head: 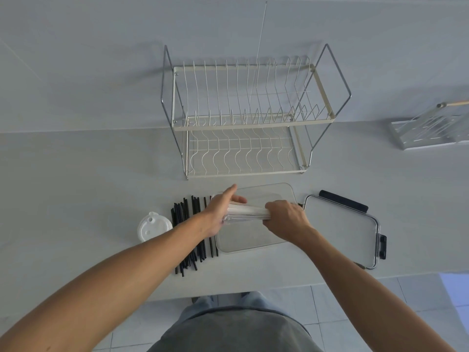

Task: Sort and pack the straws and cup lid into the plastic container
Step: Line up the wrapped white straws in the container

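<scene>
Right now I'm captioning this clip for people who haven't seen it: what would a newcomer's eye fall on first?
First, the left hand and right hand gripping a bundle of white straws above the clear rectangular plastic container at the table's near edge. Next, the black straws fanned out left of it, beside a white round cup lid. Behind stands a two-tier white wire dish rack.

Both bare forearms extended forward, converging toward 12 o'clock. Left hand [220,210] at 11 o'clock, index finger pointing straight ahead, remaining fingers [238,199] curled round one end of a white bundle. Right hand [286,215] at 1 o'clock, knuckles up, gripping the opposite end.
</scene>
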